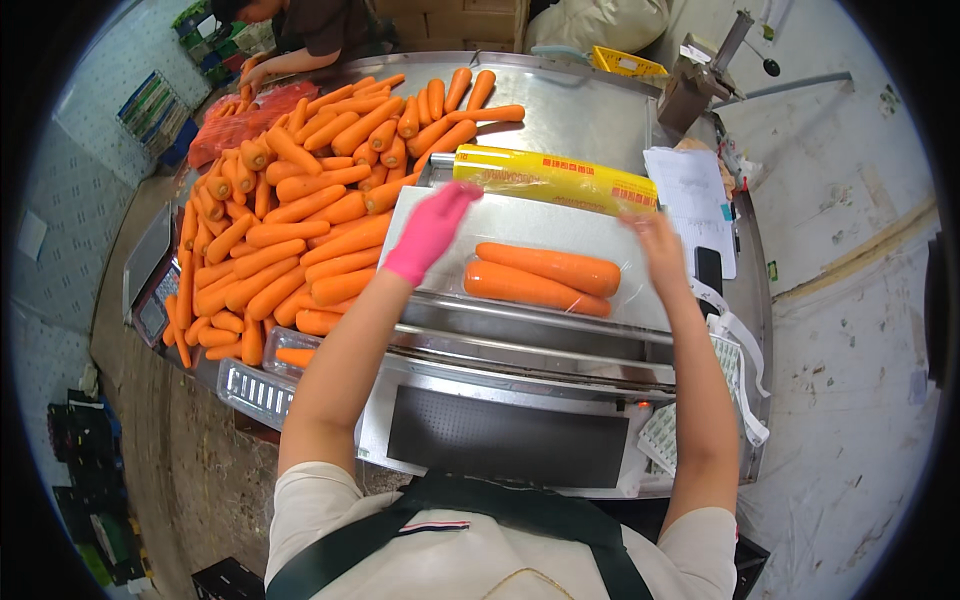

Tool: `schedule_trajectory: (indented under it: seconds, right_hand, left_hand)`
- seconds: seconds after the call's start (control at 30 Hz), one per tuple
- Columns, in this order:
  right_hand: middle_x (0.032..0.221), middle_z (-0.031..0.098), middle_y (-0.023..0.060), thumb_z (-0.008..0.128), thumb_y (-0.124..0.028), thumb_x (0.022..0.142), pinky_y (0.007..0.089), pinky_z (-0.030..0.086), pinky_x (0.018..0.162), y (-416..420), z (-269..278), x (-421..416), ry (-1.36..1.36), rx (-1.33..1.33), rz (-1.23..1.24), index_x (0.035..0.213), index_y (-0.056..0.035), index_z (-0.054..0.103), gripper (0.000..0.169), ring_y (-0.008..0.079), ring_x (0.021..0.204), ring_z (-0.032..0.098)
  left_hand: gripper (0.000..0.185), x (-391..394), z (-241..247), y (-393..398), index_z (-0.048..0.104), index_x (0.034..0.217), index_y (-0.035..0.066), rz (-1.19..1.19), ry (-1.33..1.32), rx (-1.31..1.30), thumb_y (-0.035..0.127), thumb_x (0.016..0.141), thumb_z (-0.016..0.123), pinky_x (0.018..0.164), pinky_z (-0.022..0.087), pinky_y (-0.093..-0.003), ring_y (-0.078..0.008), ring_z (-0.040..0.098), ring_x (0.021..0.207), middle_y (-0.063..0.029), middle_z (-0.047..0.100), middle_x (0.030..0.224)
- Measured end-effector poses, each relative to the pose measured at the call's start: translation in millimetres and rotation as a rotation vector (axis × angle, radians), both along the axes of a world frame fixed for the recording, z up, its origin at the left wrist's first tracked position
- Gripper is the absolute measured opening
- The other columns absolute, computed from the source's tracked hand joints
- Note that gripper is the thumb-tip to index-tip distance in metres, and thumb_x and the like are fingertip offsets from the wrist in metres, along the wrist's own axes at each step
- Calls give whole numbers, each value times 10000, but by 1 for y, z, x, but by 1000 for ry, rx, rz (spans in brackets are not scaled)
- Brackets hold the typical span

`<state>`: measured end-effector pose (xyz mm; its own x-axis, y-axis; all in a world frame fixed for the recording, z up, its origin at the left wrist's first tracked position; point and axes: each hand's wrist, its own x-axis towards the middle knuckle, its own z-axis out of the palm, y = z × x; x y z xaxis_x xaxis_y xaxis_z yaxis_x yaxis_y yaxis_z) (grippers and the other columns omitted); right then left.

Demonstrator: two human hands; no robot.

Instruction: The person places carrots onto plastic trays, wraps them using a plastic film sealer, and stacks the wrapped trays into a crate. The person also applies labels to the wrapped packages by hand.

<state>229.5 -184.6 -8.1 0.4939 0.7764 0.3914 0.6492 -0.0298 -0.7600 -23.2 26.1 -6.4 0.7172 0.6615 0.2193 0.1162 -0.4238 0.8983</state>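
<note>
On the metal top of a film wrapping machine point(420, 214) lie two large carrots point(536, 279) side by side, beneath clear cling film. A yellow printed roll of cling film point(555, 176) rests behind them. My left hand point(435, 232), in a pink glove, reaches to the roll's left part with its fingertips at the film. Bare, my right hand point(660, 247) is at the roll's right end, fingers bent toward the film. Motion blurs both hands, and whether either one pinches the film is unclear. Nearer me are metal rods point(532, 349) and a dark heating plate point(506, 435).
A heap of loose carrots point(300, 225) covers the steel table's left side. Clear plastic trays point(255, 390) sit at its front left corner. Papers point(690, 202), a phone point(708, 274) and a label strip point(742, 352) lie right. Another person point(315, 37) handles carrots by a red mesh bag point(240, 127).
</note>
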Motion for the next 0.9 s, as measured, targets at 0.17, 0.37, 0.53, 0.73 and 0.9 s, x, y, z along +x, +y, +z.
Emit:
schedule_trajectory:
  seconds: [0.17,0.37,0.53,0.73,0.9]
  right_hand:
    - [922,637,104,528,-293,870,289,486,690,2,-13,17,308,-496,161,1062,2,584,356,185,797,604]
    - [850,615,107,468,-365,918,280,506,660,-21,-2,-7,623,-600,171,1034,45,593,445,187,717,592]
    - [754,611,133,455,-279,920,343,486,631,-76,21,-58,-271,-54,153,947,31,624,355,277,652,596]
    - [733,606,146,488,-263,894,320,450,593,-148,42,-124,11,-113,185,919,12,636,314,269,632,589]
    - [714,572,23,521,-337,911,217,456,534,-156,-32,-134,868,-605,-10,873,8,614,359,86,645,550]
  left_hand:
    - [447,13,-18,10,539,1171,56,-187,499,-84,311,818,643,796,462,-297,-195,593,887,-82,642,959]
    - [462,-20,-24,16,634,1031,35,-239,559,-302,456,858,555,699,455,-257,-132,551,760,-36,619,847]
    - [309,-67,5,-46,619,946,7,-200,101,169,289,820,608,687,457,-300,-244,589,767,-128,594,809]
    - [237,-140,26,-119,605,860,17,-360,9,184,251,822,604,533,421,-276,-167,533,572,-86,541,689]
    - [284,-150,-29,-129,591,890,18,-168,489,-780,302,886,574,525,402,-196,-58,480,512,9,533,612]
